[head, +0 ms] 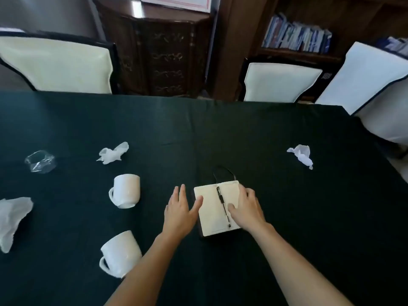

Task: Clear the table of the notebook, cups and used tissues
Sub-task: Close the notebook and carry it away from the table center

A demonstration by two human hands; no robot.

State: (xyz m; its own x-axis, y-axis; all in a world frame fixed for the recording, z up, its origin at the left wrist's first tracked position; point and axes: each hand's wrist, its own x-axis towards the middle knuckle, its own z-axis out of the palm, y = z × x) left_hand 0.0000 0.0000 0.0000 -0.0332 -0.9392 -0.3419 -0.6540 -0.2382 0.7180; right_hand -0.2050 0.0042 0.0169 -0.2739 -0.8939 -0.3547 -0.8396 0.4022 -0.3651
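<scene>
The left hand [180, 212] lies with its fingers spread flat, the thumb just touching the left page of the open notebook [216, 208], the other 4 fingers resting on the cloth beside it. The right hand [248, 205] has its fingers loosely apart too, palm down over the right page, thumb on the paper near the black pen [223, 205] that lies along the spine; neither hand grips anything. The notebook sits near the middle of the dark green table [220, 133], slightly toward 6 o'clock, with a thin black strap looping out from its far edge. From the notebook, an upside-down white mug [125, 191] stands at 9 o'clock, and a second white mug [120, 253], tipped on its side, lies at 8 o'clock, partly behind the left forearm. A crumpled tissue [112, 153] rests at 10 o'clock, a crushed clear plastic cup [40, 161] farther out the same way, and a larger tissue [12, 219] at the 9 o'clock edge. Another crumpled tissue [301, 154] sits at 2 o'clock. White-covered chairs [57, 65] stand along the far side.
</scene>
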